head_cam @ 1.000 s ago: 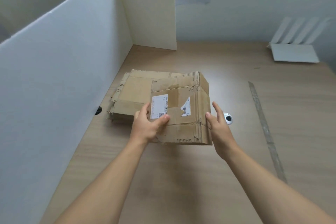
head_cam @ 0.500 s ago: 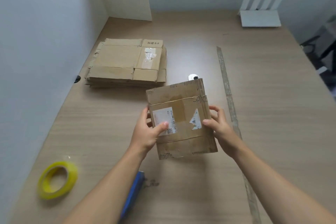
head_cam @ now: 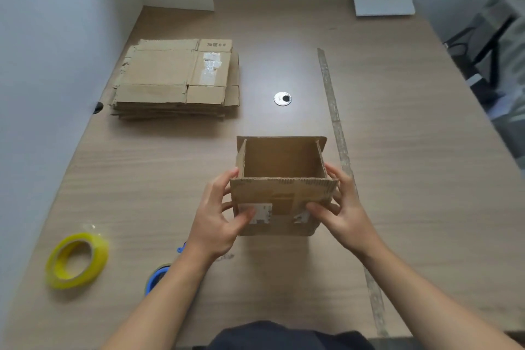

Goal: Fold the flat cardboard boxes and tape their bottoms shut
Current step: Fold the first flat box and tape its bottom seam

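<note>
**Corrugated box held squared open**

We hold the brown corrugated box over the wood-grain counter. Our left hand and right hand each clamp one side, thumbs on its labelled face. It forms an open rectangular tube. Beyond the box to its left lies a stack of flat boxes. Nearer on its left is a glossy yellow tape ring.

The opened box is at the middle of the desk. Behind it to the left lies a stack of flat boxes. A cable grommet lies straight behind it. The tape roll lies at the near left, well apart.
</note>
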`<state>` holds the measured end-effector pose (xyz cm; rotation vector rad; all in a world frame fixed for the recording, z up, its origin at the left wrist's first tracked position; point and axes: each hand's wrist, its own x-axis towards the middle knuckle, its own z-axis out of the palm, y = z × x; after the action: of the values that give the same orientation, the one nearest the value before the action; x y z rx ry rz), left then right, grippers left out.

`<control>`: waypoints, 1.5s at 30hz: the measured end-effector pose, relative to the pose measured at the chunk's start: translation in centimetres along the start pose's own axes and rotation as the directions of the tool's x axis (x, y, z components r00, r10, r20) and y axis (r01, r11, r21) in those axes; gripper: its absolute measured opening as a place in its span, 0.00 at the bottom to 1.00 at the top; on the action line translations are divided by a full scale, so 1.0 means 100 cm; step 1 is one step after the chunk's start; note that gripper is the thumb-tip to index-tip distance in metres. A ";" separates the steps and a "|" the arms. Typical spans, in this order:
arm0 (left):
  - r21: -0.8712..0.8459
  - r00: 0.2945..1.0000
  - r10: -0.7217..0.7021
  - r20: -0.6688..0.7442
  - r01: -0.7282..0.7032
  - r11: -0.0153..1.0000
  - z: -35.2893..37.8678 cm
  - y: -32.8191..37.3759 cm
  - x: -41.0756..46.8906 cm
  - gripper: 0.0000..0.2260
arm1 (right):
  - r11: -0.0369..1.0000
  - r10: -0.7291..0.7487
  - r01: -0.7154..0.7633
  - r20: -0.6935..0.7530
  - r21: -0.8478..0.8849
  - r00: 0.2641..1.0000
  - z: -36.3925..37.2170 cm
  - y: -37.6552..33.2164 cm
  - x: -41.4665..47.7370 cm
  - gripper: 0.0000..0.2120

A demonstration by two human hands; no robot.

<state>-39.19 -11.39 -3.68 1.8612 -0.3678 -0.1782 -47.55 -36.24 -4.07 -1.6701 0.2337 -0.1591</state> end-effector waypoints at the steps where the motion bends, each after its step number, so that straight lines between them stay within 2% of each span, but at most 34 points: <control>1: 0.010 1.000 0.008 0.001 -0.008 1.000 0.000 0.001 -0.001 0.32 | 1.000 -0.007 0.007 -0.011 0.007 1.000 0.001 0.001 -0.001 0.33; 3: 0.021 1.000 0.018 -0.005 -0.018 1.000 0.000 0.003 -0.003 0.30 | 1.000 -0.009 0.009 -0.025 0.008 1.000 0.004 0.002 -0.003 0.32; 6: 0.072 0.999 0.054 -0.003 -0.054 0.996 -0.006 0.004 -0.003 0.27 | 0.995 -0.052 0.051 -0.002 -0.082 0.999 0.005 -0.001 -0.003 0.29; 9: 0.124 0.999 0.033 0.040 -0.038 0.992 -0.012 0.001 -0.006 0.22 | 0.979 -0.109 0.118 0.065 -0.166 0.992 0.003 0.002 -0.006 0.24; 12: 0.107 0.998 0.004 0.060 -0.011 0.994 -0.016 -0.003 -0.015 0.20 | 0.968 -0.146 0.160 0.086 -0.193 0.986 0.002 0.004 -0.011 0.19; 17: 0.054 0.999 -0.037 -0.022 0.038 0.998 -0.019 -0.004 -0.022 0.16 | 0.983 -0.090 0.089 0.005 -0.160 0.996 0.008 0.000 -0.015 0.12; 20: 0.047 0.991 -0.119 -0.066 0.123 0.991 -0.016 0.000 -0.019 0.26 | 0.983 -0.045 0.030 -0.076 -0.183 0.996 0.013 -0.001 -0.014 0.19; 24: 0.104 0.989 -0.142 -0.041 0.146 0.984 -0.014 0.004 -0.006 0.44 | 0.986 0.035 -0.046 -0.067 -0.161 0.997 0.016 -0.002 -0.008 0.35; 27: 0.173 0.993 -0.115 0.007 0.112 0.979 -0.015 0.009 0.005 0.47 | 0.981 0.052 -0.060 -0.047 -0.186 0.998 0.018 -0.004 -0.001 0.39; 31: 0.214 0.995 -0.075 0.065 0.060 0.975 -0.017 0.010 0.011 0.39 | 0.975 0.046 -0.050 -0.027 -0.216 0.999 0.011 -0.007 0.004 0.41; 34: 0.183 0.997 -0.058 0.058 0.047 0.982 -0.010 0.008 0.001 0.26 | 0.973 -0.015 0.006 -0.038 -0.229 0.999 0.003 -0.005 0.002 0.36; 36: 0.191 0.999 -0.018 0.048 0.009 0.982 -0.004 0.005 -0.006 0.22 | 0.964 -0.057 0.046 -0.034 -0.262 0.998 0.000 -0.004 -0.001 0.30; 40: 0.200 1.000 0.022 0.004 -0.023 0.980 0.004 0.003 -0.013 0.22 | 0.960 -0.084 0.068 -0.047 -0.271 0.995 -0.002 0.000 -0.004 0.22; 45: 0.202 1.000 -0.011 -0.010 0.013 0.979 0.008 0.000 -0.001 0.21 | 0.970 -0.032 0.007 -0.101 -0.242 0.994 0.003 0.001 0.005 0.21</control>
<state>-39.56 -12.06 -3.90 2.0641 -0.3797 -0.1446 -46.97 -36.04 -4.19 -1.9095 0.3260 -0.2406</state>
